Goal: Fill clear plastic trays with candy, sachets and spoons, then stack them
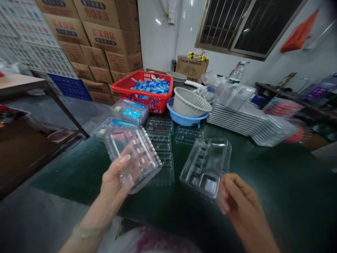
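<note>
Red print ending in "美食品" can be read on a stacked cardboard carton.

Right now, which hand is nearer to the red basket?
Left. The left hand, holding clear trays, is on the near side of the red basket; the right hand, at another tray's corner, is farther away, off to the right.

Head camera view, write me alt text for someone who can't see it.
Left hand holding a stack of clear trays, right hand holding another tray, over a green table. Beyond are more trays, a red basket of blue items, and stacked cartons.
</note>
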Motion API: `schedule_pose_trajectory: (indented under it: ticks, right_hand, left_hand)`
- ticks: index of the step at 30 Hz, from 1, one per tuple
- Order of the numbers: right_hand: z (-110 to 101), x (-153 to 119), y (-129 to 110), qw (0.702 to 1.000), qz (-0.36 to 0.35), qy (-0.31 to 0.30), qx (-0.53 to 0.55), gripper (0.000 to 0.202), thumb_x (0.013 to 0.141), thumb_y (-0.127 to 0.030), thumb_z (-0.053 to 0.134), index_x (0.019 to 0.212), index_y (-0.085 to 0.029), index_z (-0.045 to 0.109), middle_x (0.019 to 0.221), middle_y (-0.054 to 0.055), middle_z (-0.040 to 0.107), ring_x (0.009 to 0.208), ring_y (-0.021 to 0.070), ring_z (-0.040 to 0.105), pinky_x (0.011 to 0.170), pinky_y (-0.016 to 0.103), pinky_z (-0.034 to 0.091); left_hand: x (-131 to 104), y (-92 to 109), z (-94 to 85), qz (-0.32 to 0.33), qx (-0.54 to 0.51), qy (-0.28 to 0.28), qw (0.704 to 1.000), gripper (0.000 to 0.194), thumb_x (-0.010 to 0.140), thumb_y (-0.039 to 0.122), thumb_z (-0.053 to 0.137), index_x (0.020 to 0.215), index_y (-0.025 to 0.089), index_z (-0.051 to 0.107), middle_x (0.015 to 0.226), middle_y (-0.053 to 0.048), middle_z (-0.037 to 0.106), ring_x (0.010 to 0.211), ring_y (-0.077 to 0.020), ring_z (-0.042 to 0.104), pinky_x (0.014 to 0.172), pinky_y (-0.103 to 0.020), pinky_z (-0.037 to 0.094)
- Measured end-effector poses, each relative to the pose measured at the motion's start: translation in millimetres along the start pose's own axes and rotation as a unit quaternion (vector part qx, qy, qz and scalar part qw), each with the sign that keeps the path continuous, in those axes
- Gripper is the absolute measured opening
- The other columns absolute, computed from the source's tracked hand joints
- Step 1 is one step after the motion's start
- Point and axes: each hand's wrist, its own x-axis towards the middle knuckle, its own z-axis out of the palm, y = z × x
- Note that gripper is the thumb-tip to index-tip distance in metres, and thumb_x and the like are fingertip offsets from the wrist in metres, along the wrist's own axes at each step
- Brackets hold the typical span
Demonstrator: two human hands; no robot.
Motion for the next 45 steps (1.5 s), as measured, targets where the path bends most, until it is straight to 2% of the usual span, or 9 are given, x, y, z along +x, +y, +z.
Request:
schedule_pose_trajectory:
  ticks: [3,7,12,16,23,30,36,41,45]
  right_hand:
    - [-15.1,15.0,37.3,0.99,0.07,0.078,0.096,0.018,0.071,-0.031,0.067,0.072,-0.018,0.055,0.063,-0.004,0.054,0.048,0.0067,0.049,0.043,0.019,0.038]
    - [4.2,48.2,69.1,0.973,0.088,0.123,0.172,0.018,0.066,-0.025,0.073,0.073,-0.018,0.058,0.065,-0.003,0.061,0.057,0.0088,0.057,0.05,0.019,0.046]
    - [37.4,88.0,57.9,0.959,0.193,0.094,0.185,0.011,0.078,-0.019,0.06,0.07,-0.012,0.058,0.07,0.006,0.067,0.066,0.013,0.064,0.06,0.023,0.051]
    - [38.8,77.8,38.7,0.952,0.289,-0.012,0.101,0.022,0.082,-0.029,0.055,0.077,-0.008,0.058,0.076,0.011,0.068,0.053,0.0119,0.061,0.041,0.02,0.044]
    - [63.9,3.8,-0.5,0.971,0.079,-0.195,-0.116,0.019,0.075,-0.033,0.062,0.076,-0.014,0.062,0.057,-0.003,0.057,0.038,0.0046,0.044,0.034,0.016,0.031]
    - [69.3,-3.1,-6.9,0.944,0.036,-0.257,-0.203,0.025,0.083,-0.03,0.048,0.064,-0.015,0.055,0.053,-0.003,0.05,0.04,0.0043,0.041,0.039,0.017,0.029]
    - [52.5,-14.7,-11.4,0.962,-0.047,-0.133,-0.233,0.022,0.08,-0.026,0.054,0.061,-0.017,0.05,0.049,-0.006,0.038,0.044,0.0052,0.033,0.041,0.019,0.025]
    - [-3.5,-36.7,-6.6,0.998,0.009,0.017,-0.053,0.024,0.081,-0.033,0.055,0.062,-0.019,0.051,0.052,-0.004,0.042,0.042,0.0074,0.039,0.04,0.021,0.03]
    - [-23.7,-56.8,32.0,0.987,0.122,0.075,0.075,0.019,0.081,-0.034,0.057,0.069,-0.019,0.054,0.064,-0.001,0.05,0.048,0.0071,0.044,0.043,0.02,0.036]
  left_hand:
    - [1.8,6.0,-2.4,0.009,-0.017,-0.009,1.0,0.054,0.068,0.031,0.059,0.121,0.022,0.049,0.11,-0.008,0.062,0.1,-0.0297,0.057,0.086,-0.045,0.047]
    - [-3.6,-4.6,5.8,-0.013,-0.013,-0.014,1.0,0.055,0.07,0.031,0.057,0.123,0.022,0.048,0.11,-0.009,0.062,0.104,-0.0304,0.055,0.089,-0.046,0.045]
    - [-10.1,-16.4,13.6,-0.027,0.023,0.021,0.999,0.061,0.068,0.033,0.06,0.126,0.021,0.046,0.109,-0.009,0.062,0.104,-0.0289,0.055,0.088,-0.041,0.045]
    - [-10.8,-25.5,13.0,-0.027,0.063,0.035,0.997,0.067,0.065,0.035,0.066,0.126,0.021,0.045,0.113,-0.01,0.06,0.104,-0.0307,0.055,0.082,-0.04,0.048]
    - [-20.2,-52.5,24.6,-0.069,0.185,-0.082,0.977,0.076,0.06,0.041,0.074,0.126,0.021,0.043,0.079,-0.006,0.065,0.079,-0.0248,0.063,0.064,-0.03,0.051]
    - [-26.9,-57.5,28.5,-0.12,0.214,-0.165,0.955,0.06,0.07,0.047,0.064,0.119,0.02,0.041,0.057,0.002,0.057,0.043,-0.0137,0.055,0.04,-0.022,0.042]
    - [-19.4,-54.2,30.3,-0.047,0.209,-0.129,0.968,0.059,0.061,0.024,0.074,0.115,0.02,0.051,0.086,-0.004,0.063,0.073,-0.0178,0.06,0.063,-0.026,0.048]
    - [-0.8,-31.4,23.1,-0.008,0.11,-0.024,0.994,0.059,0.062,0.028,0.069,0.117,0.019,0.05,0.109,-0.011,0.06,0.097,-0.0296,0.057,0.078,-0.039,0.048]
    - [4.7,-21.7,17.5,0.001,0.074,-0.017,0.997,0.06,0.063,0.032,0.068,0.118,0.019,0.05,0.11,-0.012,0.06,0.1,-0.0323,0.057,0.08,-0.043,0.048]
